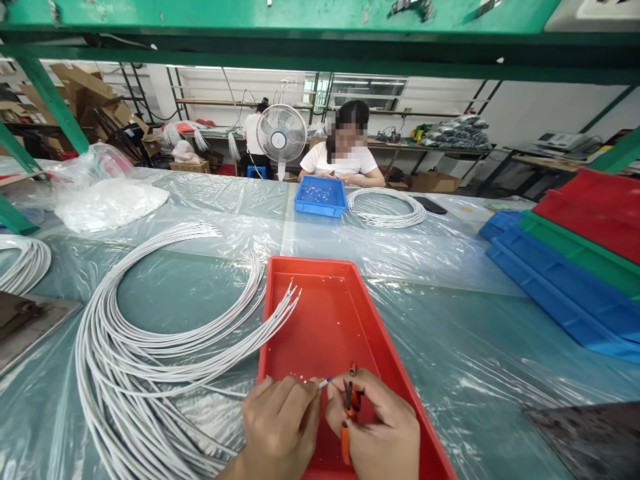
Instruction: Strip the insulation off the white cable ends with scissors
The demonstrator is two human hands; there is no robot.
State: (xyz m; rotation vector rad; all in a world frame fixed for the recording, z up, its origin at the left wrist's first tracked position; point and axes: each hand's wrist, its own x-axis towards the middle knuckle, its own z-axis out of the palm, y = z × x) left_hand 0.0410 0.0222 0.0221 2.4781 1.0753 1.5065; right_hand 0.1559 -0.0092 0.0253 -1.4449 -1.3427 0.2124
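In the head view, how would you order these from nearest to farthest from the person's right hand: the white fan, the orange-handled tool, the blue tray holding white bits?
1. Orange-handled tool: held in the right hand.
2. Blue tray: ahead, beyond the red tray.
3. White fan: farther back, slightly left of the blue tray.

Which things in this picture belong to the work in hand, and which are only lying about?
Seemingly part of the job:
white cable, end in the left hand
orange-handled tool, in the right hand
cable bundle
red tray, beneath the hands

Probably just lying about:
stacked trays, right side
plastic bag, left side
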